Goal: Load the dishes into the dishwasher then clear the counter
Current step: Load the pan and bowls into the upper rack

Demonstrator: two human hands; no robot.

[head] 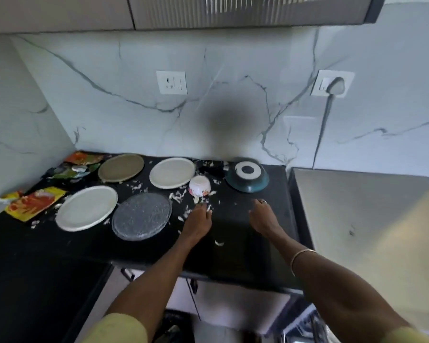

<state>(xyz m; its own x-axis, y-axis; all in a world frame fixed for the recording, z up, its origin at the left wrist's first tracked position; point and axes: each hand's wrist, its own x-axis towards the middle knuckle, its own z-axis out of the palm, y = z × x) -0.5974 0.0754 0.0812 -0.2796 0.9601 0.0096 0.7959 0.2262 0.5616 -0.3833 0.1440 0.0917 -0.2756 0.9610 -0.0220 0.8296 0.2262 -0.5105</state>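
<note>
**Reaching for the first dishes**

My left hand point(198, 220) and right hand point(262, 216) are loosely spread, seemingly empty. Just beyond my left fingertips lies the tipped floral cup point(200, 186); past my right, the overturned blue bowl point(248, 178). I should grip rims firmly, clear of scraps point(181, 196).

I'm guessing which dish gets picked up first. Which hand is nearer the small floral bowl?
Left. The left hand lies just in front of the floral bowl, fingertips nearly reaching it; the right hand is farther off, to its right.
</note>
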